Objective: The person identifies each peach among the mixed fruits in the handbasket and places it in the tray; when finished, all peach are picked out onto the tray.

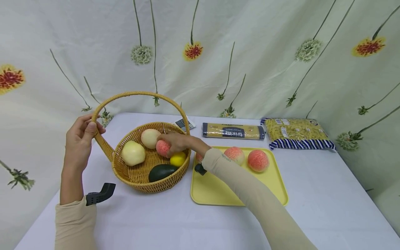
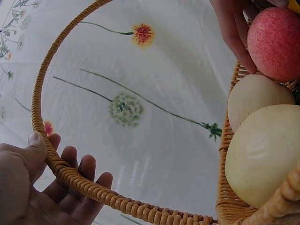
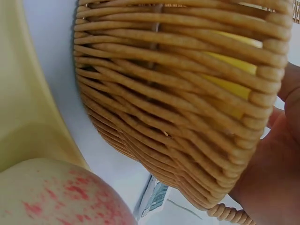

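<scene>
My left hand (image 1: 79,137) holds the tall arched handle (image 1: 139,93) of a wicker basket (image 1: 153,187) at its left side, thumb on one side and fingers behind. Inside the basket, my right hand (image 1: 178,141) grips a pink-red peach (image 1: 162,148) from above. Near the peach lie a pale round fruit (image 1: 150,137), a larger pale-yellow fruit (image 1: 133,153), a yellow lemon (image 1: 178,159) and a dark green avocado (image 1: 162,172). The left wrist view shows the peach (image 2: 276,44) beside the pale fruits. In the right wrist view the basket wall (image 3: 178,84) covers most of the hand's work.
Right of the basket lies a yellow tray (image 1: 215,198) with a red peach (image 1: 258,160), a paler peach (image 1: 235,155) and a third partly behind my right arm. Behind are a spaghetti pack (image 1: 232,131) and a bag of pasta (image 1: 297,133). A tag (image 1: 185,124) sits behind the basket.
</scene>
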`<state>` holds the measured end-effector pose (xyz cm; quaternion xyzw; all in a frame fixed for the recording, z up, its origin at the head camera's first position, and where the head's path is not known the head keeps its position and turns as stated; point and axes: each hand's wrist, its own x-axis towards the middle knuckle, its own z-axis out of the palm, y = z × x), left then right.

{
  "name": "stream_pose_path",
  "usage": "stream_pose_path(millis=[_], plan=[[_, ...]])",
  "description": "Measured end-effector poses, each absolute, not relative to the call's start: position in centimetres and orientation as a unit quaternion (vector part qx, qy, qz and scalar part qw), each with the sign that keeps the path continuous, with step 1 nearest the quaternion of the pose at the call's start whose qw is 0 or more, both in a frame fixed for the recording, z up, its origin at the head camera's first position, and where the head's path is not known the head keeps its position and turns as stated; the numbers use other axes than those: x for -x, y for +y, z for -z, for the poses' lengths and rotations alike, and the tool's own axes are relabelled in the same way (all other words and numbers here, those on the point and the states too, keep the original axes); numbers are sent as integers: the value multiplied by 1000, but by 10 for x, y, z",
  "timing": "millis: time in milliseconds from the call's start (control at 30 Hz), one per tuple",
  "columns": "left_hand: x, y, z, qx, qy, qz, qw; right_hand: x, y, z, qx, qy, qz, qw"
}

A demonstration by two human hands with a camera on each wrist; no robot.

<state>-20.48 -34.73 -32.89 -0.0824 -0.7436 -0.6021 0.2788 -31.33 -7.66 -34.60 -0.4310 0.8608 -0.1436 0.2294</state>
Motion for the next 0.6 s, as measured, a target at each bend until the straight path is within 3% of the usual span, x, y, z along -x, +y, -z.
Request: stream_pose_path(millis=[600], plan=[[205,-347,329,86,-734,613,278,315,-79,354,424,867,173,198]])
